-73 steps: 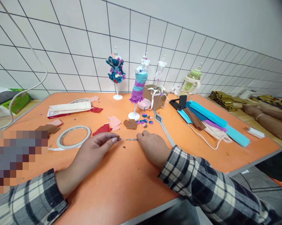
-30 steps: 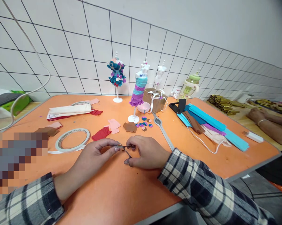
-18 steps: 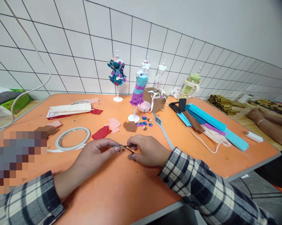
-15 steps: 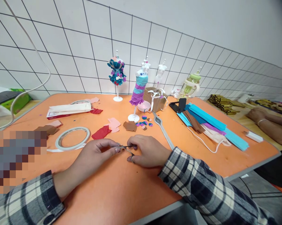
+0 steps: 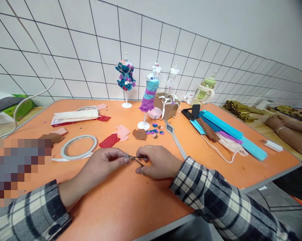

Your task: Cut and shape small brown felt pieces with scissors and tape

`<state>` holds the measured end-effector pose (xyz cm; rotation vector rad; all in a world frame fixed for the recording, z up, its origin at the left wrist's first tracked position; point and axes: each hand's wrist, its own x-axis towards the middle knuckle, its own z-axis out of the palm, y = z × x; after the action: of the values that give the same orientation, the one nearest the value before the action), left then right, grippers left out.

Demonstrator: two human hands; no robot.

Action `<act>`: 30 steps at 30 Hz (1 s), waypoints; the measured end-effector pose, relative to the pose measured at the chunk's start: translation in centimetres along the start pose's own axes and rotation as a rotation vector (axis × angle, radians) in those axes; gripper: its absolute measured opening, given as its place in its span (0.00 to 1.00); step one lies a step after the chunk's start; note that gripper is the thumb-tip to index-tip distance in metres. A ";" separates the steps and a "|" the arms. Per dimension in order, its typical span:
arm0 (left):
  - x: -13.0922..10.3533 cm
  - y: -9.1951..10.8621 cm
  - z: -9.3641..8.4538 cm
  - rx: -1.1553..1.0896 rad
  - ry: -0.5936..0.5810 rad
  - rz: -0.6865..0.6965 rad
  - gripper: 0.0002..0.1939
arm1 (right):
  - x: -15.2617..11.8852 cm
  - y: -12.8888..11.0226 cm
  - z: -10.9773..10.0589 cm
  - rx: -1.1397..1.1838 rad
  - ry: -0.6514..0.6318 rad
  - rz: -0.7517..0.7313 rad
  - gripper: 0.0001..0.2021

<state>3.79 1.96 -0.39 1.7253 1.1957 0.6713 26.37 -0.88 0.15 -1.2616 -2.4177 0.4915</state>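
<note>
My right hand (image 5: 159,162) is closed on the handles of a small pair of scissors (image 5: 138,161), whose blades point left. At the blade tips, the thumb and fingers of my left hand (image 5: 104,164) are pinched together; the small piece between them is too hidden to make out. Just beyond my hands lie a red crepe paper scrap (image 5: 109,140), a brown scrap (image 5: 140,134) and a pink scrap (image 5: 122,132). Several small blue and purple paper bits (image 5: 155,131) are scattered beside the brown one.
Behind stand small mannequins, one in a blue and purple wrap (image 5: 151,93), another in teal ruffles (image 5: 125,76). A tape roll (image 5: 63,149) lies left; folded crepe paper (image 5: 223,125), a phone stand (image 5: 191,112) and a bottle (image 5: 204,92) are right. Another person's arms (image 5: 291,132) rest far right.
The scissor handles look slightly further apart or shifted in my right hand. Both hands stay almost in the same place, and the view has moved very little.
</note>
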 end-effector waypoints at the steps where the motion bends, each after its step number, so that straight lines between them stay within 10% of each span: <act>1: 0.0 0.1 0.0 0.000 0.002 0.000 0.13 | 0.0 0.0 0.0 -0.001 -0.003 -0.001 0.15; 30: 0.6 -0.2 -0.1 -0.052 -0.053 -0.035 0.13 | 0.1 0.1 0.1 0.012 -0.031 -0.008 0.16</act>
<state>3.89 2.58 -0.56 1.6655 1.1600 0.6263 26.29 -0.74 0.01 -1.2477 -2.4403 0.5263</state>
